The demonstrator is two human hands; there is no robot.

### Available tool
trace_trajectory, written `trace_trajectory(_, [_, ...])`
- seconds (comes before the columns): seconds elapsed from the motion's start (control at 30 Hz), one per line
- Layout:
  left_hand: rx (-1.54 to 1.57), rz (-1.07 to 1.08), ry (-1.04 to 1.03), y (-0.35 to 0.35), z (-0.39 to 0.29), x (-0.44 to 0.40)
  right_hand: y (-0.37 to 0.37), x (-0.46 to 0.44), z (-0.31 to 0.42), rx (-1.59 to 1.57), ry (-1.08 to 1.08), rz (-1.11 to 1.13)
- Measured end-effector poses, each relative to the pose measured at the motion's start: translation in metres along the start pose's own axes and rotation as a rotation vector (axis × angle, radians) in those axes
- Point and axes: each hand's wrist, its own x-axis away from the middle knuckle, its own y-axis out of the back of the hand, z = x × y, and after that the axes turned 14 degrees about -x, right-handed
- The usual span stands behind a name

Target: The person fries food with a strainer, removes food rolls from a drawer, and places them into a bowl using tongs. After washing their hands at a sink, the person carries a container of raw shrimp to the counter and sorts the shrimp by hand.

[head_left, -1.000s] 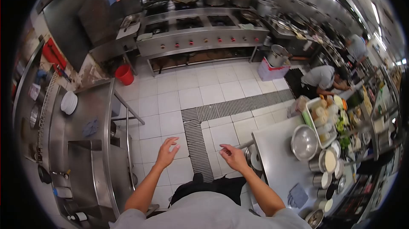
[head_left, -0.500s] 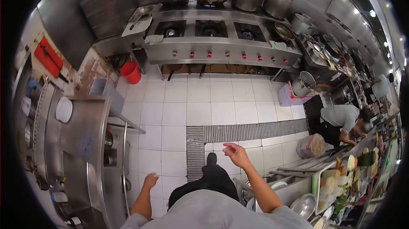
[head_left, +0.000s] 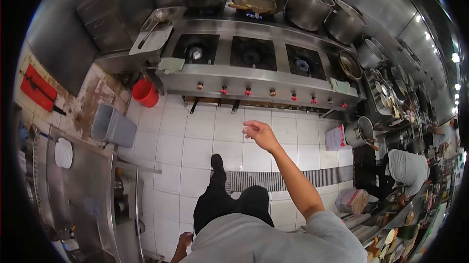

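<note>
My right hand (head_left: 260, 135) hangs in the air over the white floor tiles, in front of the stove (head_left: 244, 84). Its fingers are loosely curled and apart, with nothing between them. Low in the view, my left hand (head_left: 185, 238) is beside my body, to the right of the steel sink counter (head_left: 83, 185); its fingers are too small and hidden to make out. A wok with a wooden-handled tool (head_left: 256, 3) sits over a lit blue flame at the back of the stove. A ladle (head_left: 149, 33) lies on the side ledge at the left.
A red bucket (head_left: 145, 93) and a grey bin (head_left: 113, 126) stand on the floor at left. Large pots (head_left: 309, 6) are at the back right. A floor drain (head_left: 312, 179) crosses ahead. At right a co-worker (head_left: 408, 170) bends over a counter near a pot (head_left: 360, 131).
The view has moved forward, and the stove looks nearer. My left hand has dropped back beside my body, while my right hand has swung forward. The right-hand table has slid mostly out of view.
</note>
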Motion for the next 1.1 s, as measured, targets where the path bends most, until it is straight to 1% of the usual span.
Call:
trace_trajectory(0.03, [-0.073,-0.040,-0.036,0.006,-0.006,-0.031,0.000,-0.022,0.008,0.000,0.011,-0.002])
trace_trajectory(0.07, [-0.003,-0.025,-0.024,0.029,-0.014,-0.059,-0.001,-0.044,0.016,-0.063,-0.004,-0.011])
trace_trajectory(0.1, [0.067,-0.002,-0.007,0.052,-0.023,-0.081,-0.001,-0.062,0.025,-0.058,-0.008,-0.008])
trace_trajectory(0.17, [0.195,-0.195,-0.135,0.086,-0.017,-0.148,0.002,-0.097,0.044,-0.057,-0.065,0.001])
trace_trajectory(0.2, [-0.256,-0.315,-0.388,0.126,-0.017,-0.179,0.006,-0.114,0.049,-0.052,-0.068,0.002])
trace_trajectory(0.23, [-0.054,-0.361,-0.354,0.148,-0.012,-0.216,0.011,-0.129,0.056,-0.053,-0.072,-0.002])
trace_trajectory(0.27, [0.346,-0.421,-0.152,0.180,-0.024,-0.243,0.018,-0.145,0.064,-0.062,-0.068,-0.001])
trace_trajectory(0.3, [0.580,-0.376,-0.029,0.226,-0.041,-0.262,0.026,-0.162,0.071,-0.071,-0.065,-0.001])
trace_trajectory(0.33, [0.037,-0.387,-0.129,0.272,-0.048,-0.289,0.034,-0.180,0.076,-0.087,-0.072,-0.038])
trace_trajectory(0.37, [0.654,-0.365,-0.012,0.321,-0.085,-0.296,0.045,-0.201,0.079,-0.091,-0.072,-0.046])
trace_trajectory(0.43, [0.873,-0.366,-0.002,0.429,-0.175,-0.292,0.069,-0.247,0.086,-0.238,-0.128,-0.126])
trace_trajectory(0.5, [0.949,-0.372,-0.106,0.513,-0.257,-0.295,0.089,-0.298,0.103,-0.330,-0.132,-0.235])
trace_trajectory(0.57, [0.911,-0.381,-0.272,0.565,-0.317,-0.316,0.110,-0.354,0.124,-0.439,-0.130,-0.315])
trace_trajectory(0.63, [0.912,-0.346,-0.410,0.598,-0.368,-0.341,0.128,-0.408,0.137,-0.644,-0.077,-0.410])
trace_trajectory(0.67, [0.905,-0.347,-0.414,0.616,-0.397,-0.347,0.140,-0.439,0.143,-0.650,-0.073,-0.412])
trace_trajectory(0.73, [0.946,-0.248,-0.455,0.649,-0.451,-0.350,0.161,-0.489,0.149,-0.965,-0.227,-0.507])
trace_trajectory(0.77, [0.938,-0.241,-0.457,0.661,-0.470,-0.358,0.167,-0.507,0.152,-0.972,-0.225,-0.515])
trace_trajectory(0.83, [0.923,-0.251,-0.547,0.680,-0.500,-0.373,0.176,-0.537,0.154,-1.075,-0.191,-0.510])
trace_trajectory(0.87, [0.936,-0.215,-0.542,0.691,-0.511,-0.379,0.179,-0.546,0.152,-1.078,-0.193,-0.515])
trace_trajectory(0.93, [0.952,-0.197,-0.556,0.706,-0.524,-0.392,0.182,-0.558,0.147,-1.112,-0.224,-0.281])
trace_trajectory(0.97, [0.972,-0.183,-0.575,0.713,-0.530,-0.398,0.184,-0.563,0.146,-1.109,-0.225,-0.288])
trace_trajectory(1.03, [0.985,-0.166,-0.582,0.725,-0.535,-0.410,0.162,-0.543,0.181,-0.983,-0.141,-0.497])
trace_trajectory(1.07, [0.997,-0.153,-0.582,0.729,-0.535,-0.416,0.161,-0.537,0.187,-0.987,-0.136,-0.508])
trace_trajectory(1.1, [1.008,-0.137,-0.580,0.732,-0.532,-0.422,0.164,-0.530,0.190,-0.855,-0.103,-0.519])
